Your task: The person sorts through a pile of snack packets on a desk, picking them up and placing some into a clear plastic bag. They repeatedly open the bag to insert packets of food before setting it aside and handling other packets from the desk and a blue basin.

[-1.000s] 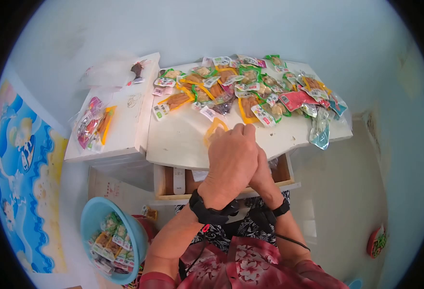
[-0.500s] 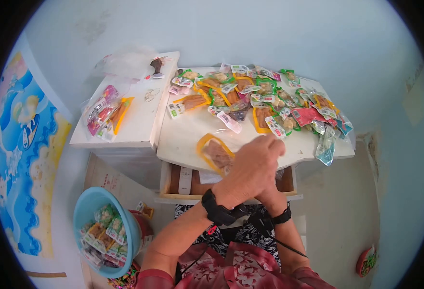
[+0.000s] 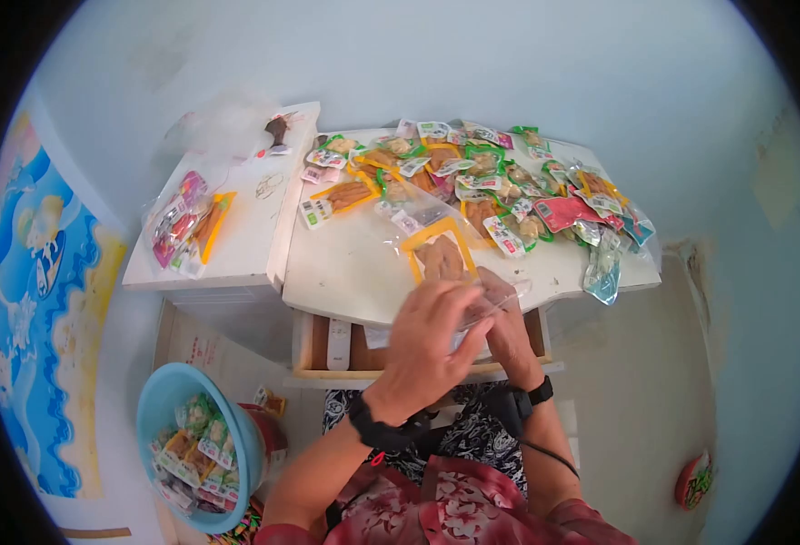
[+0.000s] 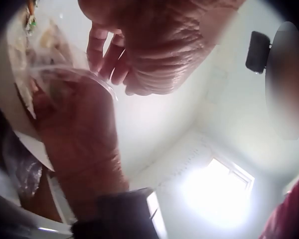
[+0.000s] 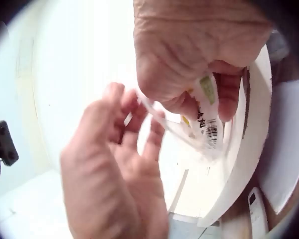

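Note:
A yellow-edged food packet [image 3: 441, 257] with brown pieces inside is in front of me over the table, clear plastic film around it. My right hand [image 3: 506, 336] grips its near end; in the right wrist view the packet's barcode end [image 5: 209, 119] shows between thumb and fingers. The clear film's edge [image 4: 97, 77] crosses over the right hand in the left wrist view. My left hand [image 3: 432, 331] is beside it, fingers loosely extended close to the film's edge.
Several food packets [image 3: 481, 218] are heaped at the back of the white table [image 3: 345, 272]. More lie on the left cabinet [image 3: 245, 236]. Below are an open drawer [image 3: 363, 359] with a remote control [image 3: 339, 345] and a blue basin [image 3: 150, 400] of packets.
My hands were close together, then parted slightly. The yellow-edged packet swung up and away from me, and the left hand's fingers loosened beside the film.

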The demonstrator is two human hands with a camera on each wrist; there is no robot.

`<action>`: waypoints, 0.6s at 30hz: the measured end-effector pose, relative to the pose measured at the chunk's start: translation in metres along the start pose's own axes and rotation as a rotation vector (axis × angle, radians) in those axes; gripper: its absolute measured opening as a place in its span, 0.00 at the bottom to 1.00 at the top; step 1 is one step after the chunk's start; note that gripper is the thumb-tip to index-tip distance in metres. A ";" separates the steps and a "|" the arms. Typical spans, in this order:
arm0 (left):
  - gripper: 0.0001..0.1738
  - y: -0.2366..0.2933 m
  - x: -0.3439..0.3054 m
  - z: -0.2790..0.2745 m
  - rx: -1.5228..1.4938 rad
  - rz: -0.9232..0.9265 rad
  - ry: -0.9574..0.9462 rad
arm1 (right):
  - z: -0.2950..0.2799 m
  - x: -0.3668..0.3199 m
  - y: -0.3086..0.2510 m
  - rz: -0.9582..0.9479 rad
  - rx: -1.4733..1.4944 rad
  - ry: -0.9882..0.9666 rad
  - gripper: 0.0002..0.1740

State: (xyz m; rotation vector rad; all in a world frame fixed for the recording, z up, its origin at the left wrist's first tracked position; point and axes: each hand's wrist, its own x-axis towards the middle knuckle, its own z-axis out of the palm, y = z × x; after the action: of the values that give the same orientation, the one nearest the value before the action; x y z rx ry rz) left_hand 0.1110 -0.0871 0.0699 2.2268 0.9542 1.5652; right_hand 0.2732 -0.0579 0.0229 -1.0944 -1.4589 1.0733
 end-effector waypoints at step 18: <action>0.07 -0.032 -0.046 -0.011 0.005 -0.112 -0.092 | 0.010 0.035 0.001 -0.142 -0.371 -0.044 0.12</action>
State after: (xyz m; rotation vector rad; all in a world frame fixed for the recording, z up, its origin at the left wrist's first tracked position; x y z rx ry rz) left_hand 0.0799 -0.0939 0.0225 2.1876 1.0372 1.4011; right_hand 0.2590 -0.0244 0.0274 -1.2056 -1.7900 0.7477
